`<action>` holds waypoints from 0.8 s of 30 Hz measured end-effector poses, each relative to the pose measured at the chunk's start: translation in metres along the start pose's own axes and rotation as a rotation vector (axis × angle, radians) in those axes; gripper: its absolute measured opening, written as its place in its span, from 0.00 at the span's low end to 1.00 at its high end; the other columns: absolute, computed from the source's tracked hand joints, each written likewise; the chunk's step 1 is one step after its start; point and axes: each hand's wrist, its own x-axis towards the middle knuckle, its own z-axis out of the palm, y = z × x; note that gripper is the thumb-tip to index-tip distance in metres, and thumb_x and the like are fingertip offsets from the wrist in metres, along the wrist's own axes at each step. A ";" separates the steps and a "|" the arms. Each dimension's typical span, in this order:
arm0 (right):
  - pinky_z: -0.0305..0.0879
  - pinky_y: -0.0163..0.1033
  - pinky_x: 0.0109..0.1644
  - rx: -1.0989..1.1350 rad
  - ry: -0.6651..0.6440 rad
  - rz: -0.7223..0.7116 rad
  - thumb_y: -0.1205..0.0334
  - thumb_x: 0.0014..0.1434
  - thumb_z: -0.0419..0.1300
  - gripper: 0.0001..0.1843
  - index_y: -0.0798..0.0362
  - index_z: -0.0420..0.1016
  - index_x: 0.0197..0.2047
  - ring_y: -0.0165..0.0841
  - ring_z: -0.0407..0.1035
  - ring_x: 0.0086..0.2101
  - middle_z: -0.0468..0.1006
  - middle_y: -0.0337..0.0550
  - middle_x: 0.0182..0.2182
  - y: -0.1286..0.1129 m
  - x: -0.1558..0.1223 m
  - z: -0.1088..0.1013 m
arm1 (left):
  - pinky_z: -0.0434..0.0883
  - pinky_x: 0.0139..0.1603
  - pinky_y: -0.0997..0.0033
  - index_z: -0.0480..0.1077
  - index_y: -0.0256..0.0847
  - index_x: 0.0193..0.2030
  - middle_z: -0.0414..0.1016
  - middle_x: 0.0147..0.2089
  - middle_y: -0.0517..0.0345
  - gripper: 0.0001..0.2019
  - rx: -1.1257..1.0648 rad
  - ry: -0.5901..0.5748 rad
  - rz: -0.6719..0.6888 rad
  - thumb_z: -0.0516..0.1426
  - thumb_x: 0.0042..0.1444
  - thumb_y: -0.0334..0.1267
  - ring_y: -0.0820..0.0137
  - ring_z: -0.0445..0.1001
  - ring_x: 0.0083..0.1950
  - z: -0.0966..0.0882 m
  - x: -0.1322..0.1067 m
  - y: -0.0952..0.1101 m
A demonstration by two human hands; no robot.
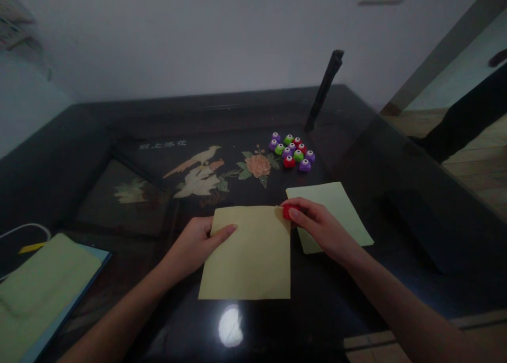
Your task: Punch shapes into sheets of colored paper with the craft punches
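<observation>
My left hand pinches the left edge of a pale yellow sheet of paper, thumb on top and fingers underneath. The sheet is held up over the dark table, tilted toward me. At its upper right corner, my right hand is closed on a small red clip. The clip touches or nearly touches that corner; whether it grips the paper cannot be made out. Beneath and beside my right hand lies a pale green stack of paper. Farther back sits a cluster of several small eyeball clips in purple, green and red.
A dark glossy table with an inlaid bird and flower picture spans the view. More green paper lies on a blue folder at left, near a white cable. A black upright post stands behind the clips. A person's dark-clothed leg shows at right.
</observation>
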 end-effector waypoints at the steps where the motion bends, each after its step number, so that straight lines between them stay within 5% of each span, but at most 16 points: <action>1: 0.66 0.40 0.40 -0.010 -0.001 -0.003 0.50 0.60 0.57 0.14 0.51 0.75 0.41 0.34 0.69 0.36 0.77 0.43 0.35 0.000 0.000 0.000 | 0.73 0.26 0.70 0.74 0.35 0.33 0.80 0.31 0.50 0.19 0.007 0.003 -0.001 0.55 0.55 0.52 0.65 0.77 0.29 0.000 0.000 0.000; 24: 0.66 0.39 0.41 0.092 0.050 0.005 0.54 0.57 0.61 0.12 0.51 0.76 0.41 0.34 0.70 0.37 0.78 0.42 0.36 0.005 -0.002 0.005 | 0.70 0.24 0.73 0.74 0.36 0.30 0.79 0.29 0.53 0.20 0.183 0.063 0.051 0.54 0.56 0.53 0.64 0.75 0.29 -0.004 -0.004 0.004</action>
